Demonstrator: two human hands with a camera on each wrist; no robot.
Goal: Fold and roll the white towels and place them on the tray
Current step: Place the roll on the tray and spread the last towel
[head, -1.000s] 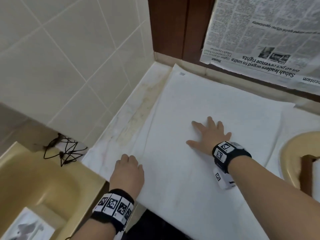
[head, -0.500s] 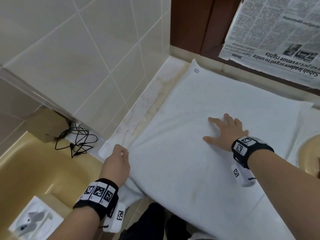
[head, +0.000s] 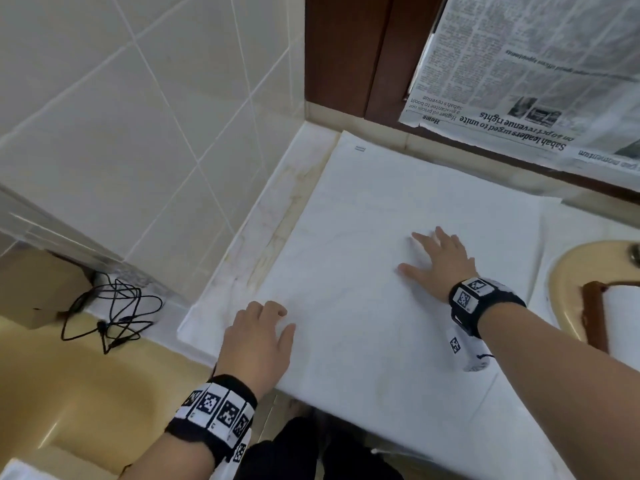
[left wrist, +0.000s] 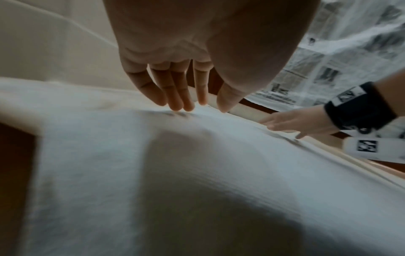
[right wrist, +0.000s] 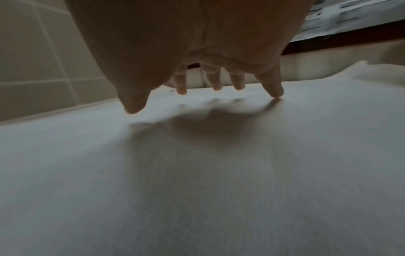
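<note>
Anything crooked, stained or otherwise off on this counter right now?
Yes: yellowish-brown stains streak the counter strip left of the towel. The towel's near edge overhangs the counter. A black cable lies tangled by the wall.

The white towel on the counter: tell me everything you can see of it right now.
The white towel lies spread flat on the pale counter, plain cloth with a small tag at its far left corner. Its near edge hangs over the counter front. The left hand rests at its near left edge, fingers straight; the right hand presses on its middle with spread fingers.
</note>
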